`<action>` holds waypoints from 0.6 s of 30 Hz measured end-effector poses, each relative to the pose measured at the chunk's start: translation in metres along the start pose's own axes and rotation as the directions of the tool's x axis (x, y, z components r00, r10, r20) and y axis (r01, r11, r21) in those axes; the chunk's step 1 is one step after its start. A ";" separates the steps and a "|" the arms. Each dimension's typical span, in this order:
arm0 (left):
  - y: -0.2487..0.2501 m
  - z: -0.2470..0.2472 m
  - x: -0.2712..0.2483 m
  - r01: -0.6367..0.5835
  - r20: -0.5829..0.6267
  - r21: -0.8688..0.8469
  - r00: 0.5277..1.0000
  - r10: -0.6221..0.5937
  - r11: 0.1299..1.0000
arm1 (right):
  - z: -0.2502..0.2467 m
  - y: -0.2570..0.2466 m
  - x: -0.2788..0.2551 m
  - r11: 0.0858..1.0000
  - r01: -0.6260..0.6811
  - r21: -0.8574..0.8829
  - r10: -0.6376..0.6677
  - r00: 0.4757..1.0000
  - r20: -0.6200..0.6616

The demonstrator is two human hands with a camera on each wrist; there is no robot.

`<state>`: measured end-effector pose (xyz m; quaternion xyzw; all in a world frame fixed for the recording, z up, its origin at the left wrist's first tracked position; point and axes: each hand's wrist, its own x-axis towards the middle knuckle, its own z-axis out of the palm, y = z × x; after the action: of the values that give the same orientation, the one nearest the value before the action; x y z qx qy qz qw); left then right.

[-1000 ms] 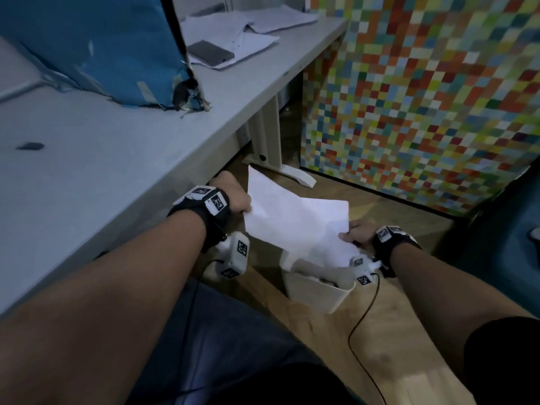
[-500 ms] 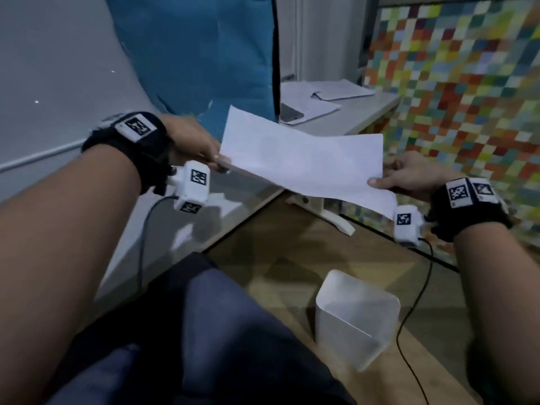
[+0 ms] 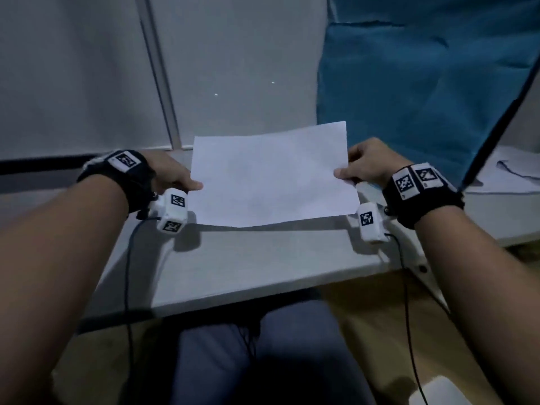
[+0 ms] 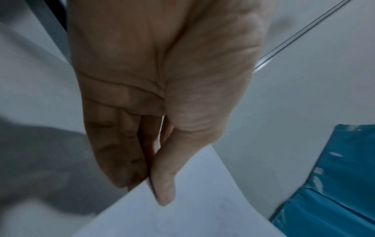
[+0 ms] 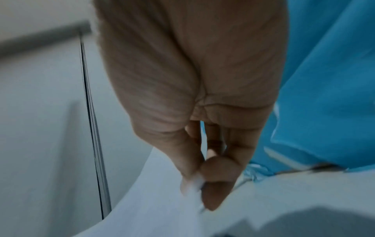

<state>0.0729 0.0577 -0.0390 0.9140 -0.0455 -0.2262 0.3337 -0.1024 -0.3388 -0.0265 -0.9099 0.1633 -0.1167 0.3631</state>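
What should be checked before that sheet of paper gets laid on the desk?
1. Left hand pinches the sheet of paper at its left edge: ok.
2. Right hand pinches its right edge: ok.
3. Sheet spread out, no creases seen: ok.
4. Desk under the sheet: hidden, cannot tell.
5. Far corner apart from the blue cloth: cannot tell.

The sheet (image 3: 271,176) is over the bench (image 3: 263,264), between the 2 hands: the left hand (image 3: 172,173) at its left edge, the right hand (image 3: 365,165) at its right edge. Behind it, to the right, hangs a cloth (image 3: 423,83). Papers (image 3: 508,178) lie on the bench further right.
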 end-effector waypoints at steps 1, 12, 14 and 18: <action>-0.007 0.001 -0.017 0.031 -0.058 0.005 0.998 -0.031 0.999 | 0.014 -0.011 0.019 0.999 -0.002 -0.054 0.005 0.999 0.052; -0.034 0.014 -0.026 0.034 -0.308 -0.008 0.951 -0.035 0.999 | 0.092 -0.030 0.089 0.899 0.044 -0.435 0.036 0.984 0.173; -0.032 0.013 -0.028 0.035 -0.289 -0.077 0.956 -0.056 0.996 | 0.092 -0.030 0.092 0.887 0.061 -0.458 0.029 0.982 0.187; -0.035 0.007 -0.028 -0.018 -0.296 -0.246 0.954 -0.057 0.969 | 0.088 -0.038 0.097 0.893 0.113 -0.435 -0.032 0.982 0.189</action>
<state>0.0421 0.0875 -0.0548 0.8898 0.0431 -0.0918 0.4449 0.0239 -0.2949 -0.0539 -0.9808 0.1187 -0.0088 0.1546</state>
